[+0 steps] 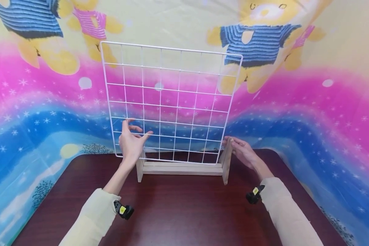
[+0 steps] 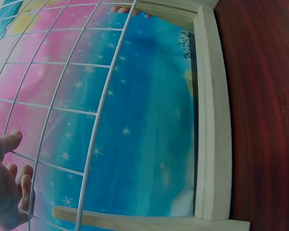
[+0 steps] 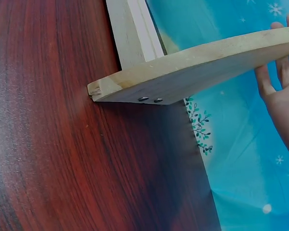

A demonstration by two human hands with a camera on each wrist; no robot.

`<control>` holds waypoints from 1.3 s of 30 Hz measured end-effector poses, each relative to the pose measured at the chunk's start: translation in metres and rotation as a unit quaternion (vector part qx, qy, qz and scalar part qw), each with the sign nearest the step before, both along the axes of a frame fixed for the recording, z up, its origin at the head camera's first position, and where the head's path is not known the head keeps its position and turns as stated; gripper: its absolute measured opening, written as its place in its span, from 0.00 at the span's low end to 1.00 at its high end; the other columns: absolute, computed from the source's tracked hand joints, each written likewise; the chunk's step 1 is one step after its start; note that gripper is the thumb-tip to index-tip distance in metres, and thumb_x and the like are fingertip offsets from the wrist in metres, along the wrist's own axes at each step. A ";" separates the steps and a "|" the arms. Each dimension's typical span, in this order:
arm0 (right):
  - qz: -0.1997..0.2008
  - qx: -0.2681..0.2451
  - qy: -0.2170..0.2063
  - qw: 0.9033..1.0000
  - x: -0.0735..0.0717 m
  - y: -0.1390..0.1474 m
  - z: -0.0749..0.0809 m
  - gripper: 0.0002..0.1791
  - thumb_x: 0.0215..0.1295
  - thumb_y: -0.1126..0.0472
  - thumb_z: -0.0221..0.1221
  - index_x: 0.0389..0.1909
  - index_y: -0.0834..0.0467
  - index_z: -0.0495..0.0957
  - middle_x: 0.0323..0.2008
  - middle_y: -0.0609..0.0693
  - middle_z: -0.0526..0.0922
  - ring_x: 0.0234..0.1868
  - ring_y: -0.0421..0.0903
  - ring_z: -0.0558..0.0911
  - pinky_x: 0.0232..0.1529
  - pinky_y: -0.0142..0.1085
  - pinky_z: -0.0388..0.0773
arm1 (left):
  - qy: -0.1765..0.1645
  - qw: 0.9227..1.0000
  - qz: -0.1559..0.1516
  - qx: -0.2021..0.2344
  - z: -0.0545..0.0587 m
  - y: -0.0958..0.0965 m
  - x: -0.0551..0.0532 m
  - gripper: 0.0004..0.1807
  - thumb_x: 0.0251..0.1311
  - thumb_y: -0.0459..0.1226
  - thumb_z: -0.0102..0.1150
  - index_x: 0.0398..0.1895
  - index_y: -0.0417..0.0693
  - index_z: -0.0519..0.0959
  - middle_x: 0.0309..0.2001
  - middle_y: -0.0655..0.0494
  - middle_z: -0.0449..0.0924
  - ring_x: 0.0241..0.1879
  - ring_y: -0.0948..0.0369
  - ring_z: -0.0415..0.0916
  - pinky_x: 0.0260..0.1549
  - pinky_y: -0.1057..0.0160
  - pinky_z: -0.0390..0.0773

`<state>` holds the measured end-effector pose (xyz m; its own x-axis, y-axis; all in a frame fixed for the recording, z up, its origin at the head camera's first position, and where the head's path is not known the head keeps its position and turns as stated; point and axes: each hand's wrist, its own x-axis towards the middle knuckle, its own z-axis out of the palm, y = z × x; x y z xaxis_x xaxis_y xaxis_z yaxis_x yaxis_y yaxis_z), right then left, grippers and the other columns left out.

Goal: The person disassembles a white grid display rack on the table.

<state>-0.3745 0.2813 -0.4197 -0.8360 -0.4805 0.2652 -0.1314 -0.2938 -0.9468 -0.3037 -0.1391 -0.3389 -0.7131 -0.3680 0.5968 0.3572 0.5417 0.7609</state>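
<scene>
A white wire grid panel [image 1: 177,107] stands upright, leaning a little, above a pale wooden stand [image 1: 182,168] in the head view. My left hand [image 1: 131,145] holds the panel near its lower left, with fingers curled through the wires. In the left wrist view, the panel's edge wire [image 2: 97,115] is apart from the stand's long crossbar [image 2: 213,120]. My right hand [image 1: 246,155] grips the upper end of the stand's right side board [image 3: 197,62]; its fingers reach behind that board. Two screw heads [image 3: 149,99] show on the board's outer face.
The stand rests on a dark red-brown wooden table [image 1: 178,208], near its back edge. Behind it hangs a colourful cloth [image 1: 273,112] with bears and snowflakes, wrapping round both sides. Each sleeve cuff carries a small black camera [image 1: 127,212].
</scene>
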 end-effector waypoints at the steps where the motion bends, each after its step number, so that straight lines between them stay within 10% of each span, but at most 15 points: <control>1: -0.009 0.007 0.001 1.000 0.001 0.000 0.000 0.20 0.76 0.62 0.47 0.65 0.64 0.68 0.54 0.53 0.81 0.61 0.48 0.74 0.62 0.35 0.63 | 0.001 1.000 0.001 0.001 -0.002 0.000 0.001 0.37 0.46 0.45 0.76 0.58 0.47 0.68 0.34 0.51 0.79 0.24 0.57 0.80 0.28 0.59 0.74; 12: -0.077 0.015 0.005 0.997 0.019 0.004 0.001 0.14 0.73 0.62 0.51 0.56 0.58 0.76 0.48 0.52 0.83 0.57 0.47 0.78 0.63 0.34 0.63 | -0.001 1.000 -0.009 0.019 -0.009 -0.001 0.006 0.37 0.44 0.43 0.77 0.58 0.46 0.69 0.36 0.49 0.81 0.25 0.58 0.81 0.26 0.68 0.73; 29: 0.050 0.102 0.046 0.992 0.043 0.031 0.009 0.18 0.75 0.70 0.42 0.61 0.70 0.65 0.55 0.59 0.77 0.62 0.50 0.70 0.63 0.33 0.62 | -0.047 0.998 -0.043 -0.015 -0.029 -0.020 0.017 0.33 0.43 0.35 0.78 0.54 0.44 0.71 0.37 0.51 0.83 0.27 0.54 0.83 0.24 0.71 0.74; 39: -0.015 0.142 0.087 0.986 0.057 0.031 0.007 0.17 0.72 0.72 0.48 0.59 0.66 0.70 0.53 0.60 0.79 0.59 0.50 0.75 0.61 0.32 0.66 | -0.047 0.997 -0.067 -0.015 -0.043 -0.034 0.018 0.36 0.40 0.32 0.79 0.55 0.42 0.71 0.34 0.47 0.81 0.28 0.51 0.84 0.23 0.75 0.72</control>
<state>-0.3179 0.3119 -0.4123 -0.8046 -0.5320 0.2639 -0.3037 -0.0131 -0.9527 -0.2854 -0.1730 -0.3816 -0.8079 -0.2488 0.5343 0.3557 0.5170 0.7786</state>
